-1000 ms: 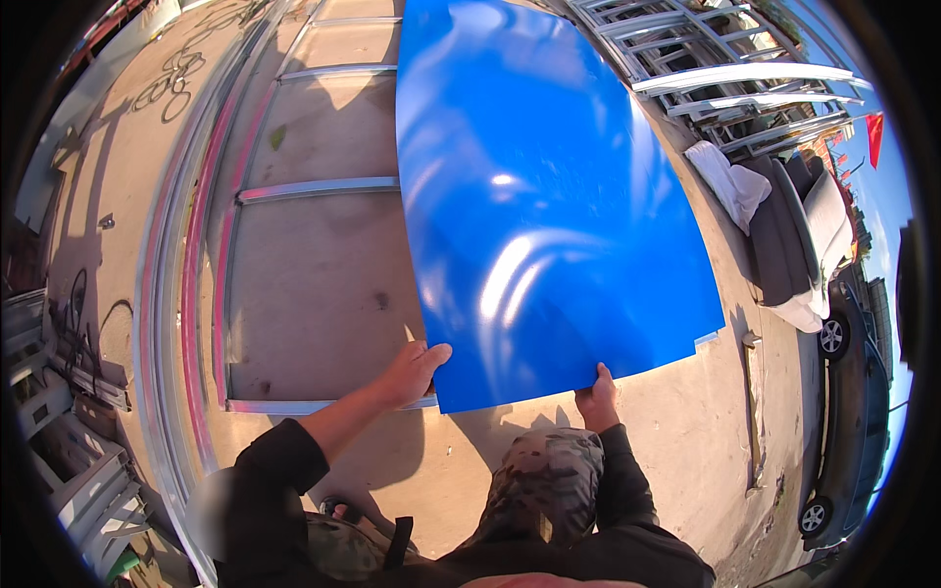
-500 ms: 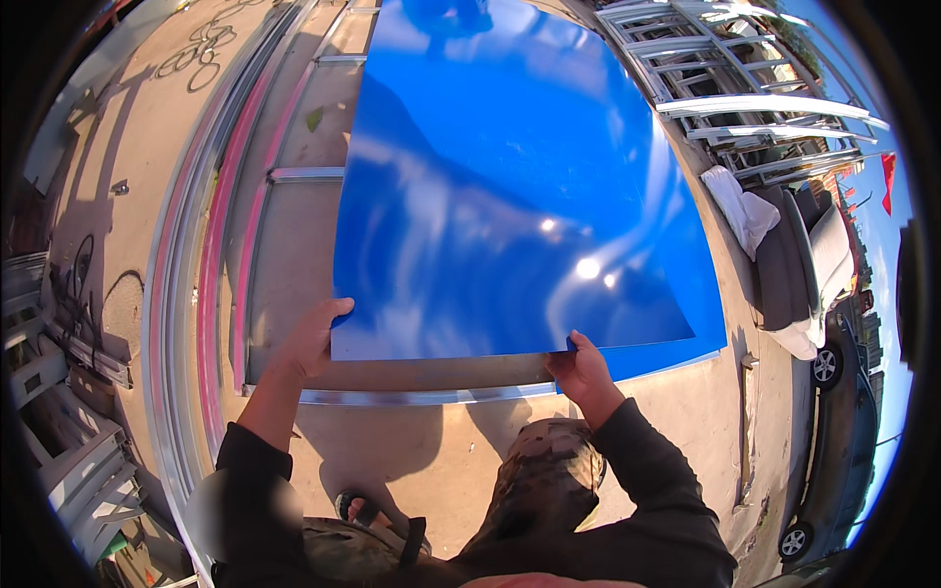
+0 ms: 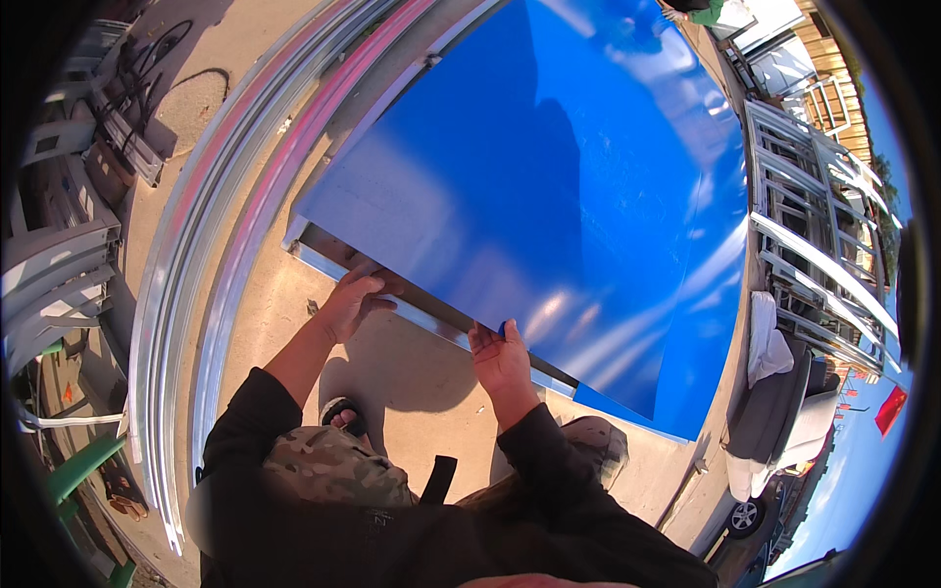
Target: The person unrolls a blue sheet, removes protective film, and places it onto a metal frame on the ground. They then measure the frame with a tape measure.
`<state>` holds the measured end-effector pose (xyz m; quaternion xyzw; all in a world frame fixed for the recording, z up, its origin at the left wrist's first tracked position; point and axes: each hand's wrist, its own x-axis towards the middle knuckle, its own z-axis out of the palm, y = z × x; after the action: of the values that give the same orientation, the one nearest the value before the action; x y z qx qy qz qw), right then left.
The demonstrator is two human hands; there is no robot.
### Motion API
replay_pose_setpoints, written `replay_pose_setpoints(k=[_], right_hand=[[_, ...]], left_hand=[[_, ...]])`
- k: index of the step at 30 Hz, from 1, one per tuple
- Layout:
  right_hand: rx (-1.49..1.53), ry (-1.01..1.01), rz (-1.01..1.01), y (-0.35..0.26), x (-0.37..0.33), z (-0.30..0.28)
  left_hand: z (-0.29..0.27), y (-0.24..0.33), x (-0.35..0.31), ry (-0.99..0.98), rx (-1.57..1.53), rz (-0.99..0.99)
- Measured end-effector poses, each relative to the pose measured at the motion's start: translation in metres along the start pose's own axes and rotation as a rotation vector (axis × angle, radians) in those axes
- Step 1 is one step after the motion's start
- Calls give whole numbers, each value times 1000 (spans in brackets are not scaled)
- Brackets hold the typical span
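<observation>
A large glossy blue sheet (image 3: pixel 510 186) lies over a silver metal frame (image 3: pixel 421 319), its near edge raised a little above the frame bar. Under its right side a second blue sheet (image 3: pixel 676 407) sticks out. At the near edge my right hand (image 3: pixel 500 367) pinches the upper sheet, thumb on top and fingers beneath. Further left, my left hand (image 3: pixel 350 302) is off the sheet's corner, fingers apart just beside the edge and above the frame bar; it holds nothing that shows.
Long silver and pink metal profiles (image 3: pixel 250 196) run along the left. Metal frames (image 3: pixel 814 206) and dark cushions (image 3: pixel 779 407) stand at the right, with a parked car (image 3: pixel 750 519) behind. Another person's hand (image 3: pixel 674 15) is by the sheet's far end. White metal parts (image 3: pixel 59 265) are stacked far left.
My left hand has let go of the sheet's near-left corner. The view has turned, and the sheet's left side now covers more of the frame. Another person's hand has come into view.
</observation>
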<state>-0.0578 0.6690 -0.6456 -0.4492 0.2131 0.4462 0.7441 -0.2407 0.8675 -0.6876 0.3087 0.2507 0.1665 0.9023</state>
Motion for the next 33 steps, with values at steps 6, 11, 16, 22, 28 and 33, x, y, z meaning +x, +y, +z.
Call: replay_pose_setpoints(k=[6, 11, 16, 22, 28, 33], right_hand=[[-130, 3, 94, 36, 34, -38], [-156, 3, 149, 49, 51, -52], [-142, 109, 125, 45, 49, -76], [-120, 322, 7, 28, 44, -100], [-121, 296, 89, 31, 46, -88], [-238, 258, 190, 38, 48, -91]], left_hand=[[-19, -27, 8, 412, 96, 20], [-38, -35, 19, 554, 18, -24], [-41, -21, 25, 657, 156, -28], [3, 2, -1, 525, 442, 344], [-9, 18, -1, 589, 285, 366], [-59, -6, 8, 723, 113, 99]])
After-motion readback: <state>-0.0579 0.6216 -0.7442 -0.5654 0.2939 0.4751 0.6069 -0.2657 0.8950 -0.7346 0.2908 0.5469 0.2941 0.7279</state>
